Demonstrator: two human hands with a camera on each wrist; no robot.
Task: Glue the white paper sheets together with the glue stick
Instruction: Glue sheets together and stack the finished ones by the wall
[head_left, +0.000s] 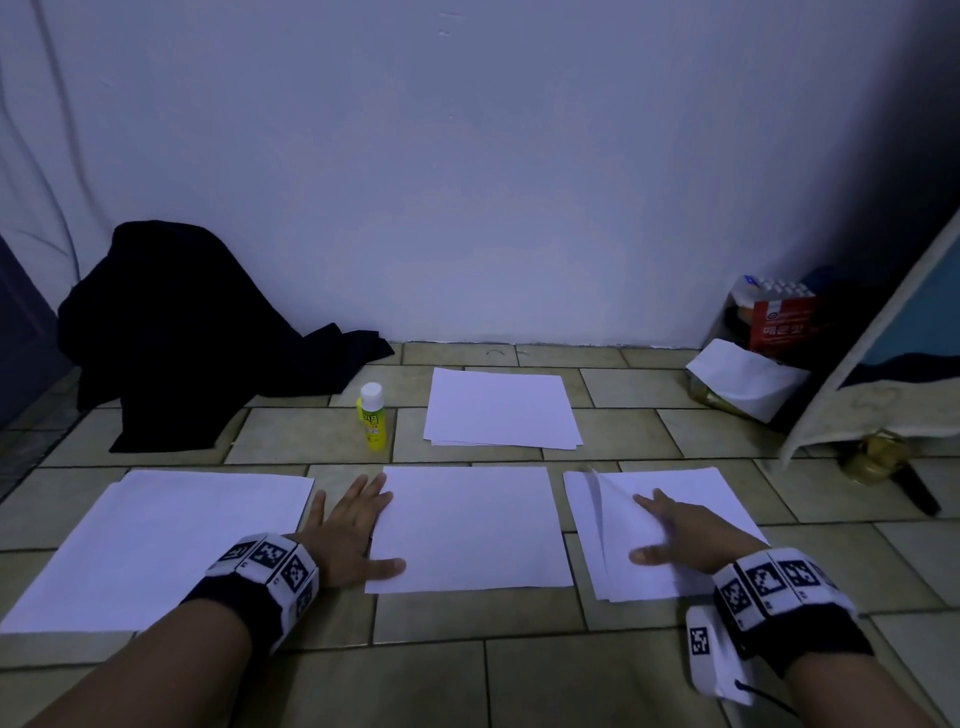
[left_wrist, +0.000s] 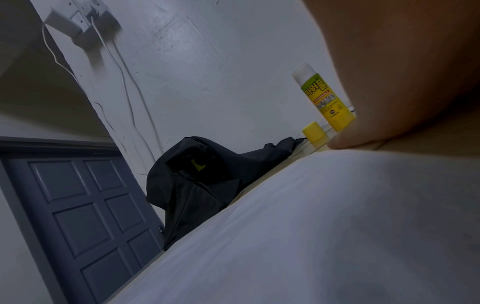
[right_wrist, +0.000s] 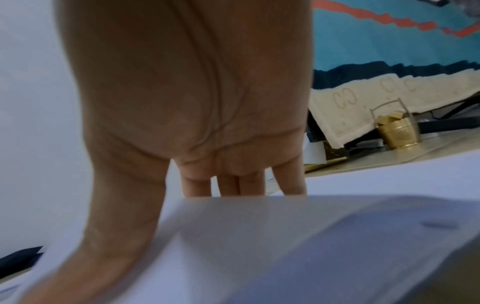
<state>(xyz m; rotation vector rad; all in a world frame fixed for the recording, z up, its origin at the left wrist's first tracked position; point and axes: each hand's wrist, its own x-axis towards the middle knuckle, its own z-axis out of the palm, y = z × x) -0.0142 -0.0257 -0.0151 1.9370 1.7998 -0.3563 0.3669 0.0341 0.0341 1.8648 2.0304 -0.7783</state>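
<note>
The right hand (right_wrist: 187, 98) is hiding its own fingertips behind a blurred raised paper sheet (right_wrist: 259, 236); the left hand (left_wrist: 405, 72) is covering the glue stick's (left_wrist: 324, 96) right edge.

The head camera looks forward and down from above at the tiled floor (head_left: 519, 649) and the wall behind it, taking in both forearms. The left wrist camera sits almost on the floor, tilted, facing along the left hand (left_wrist: 405, 72) toward the glue stick (left_wrist: 326, 98) and dark cloth (left_wrist: 205, 185), which the head view also shows. The right wrist camera looks closely along the right hand (right_wrist: 187, 92) over the paper (right_wrist: 259, 236), sharing the gold pot (right_wrist: 397, 133) with the head view.
</note>
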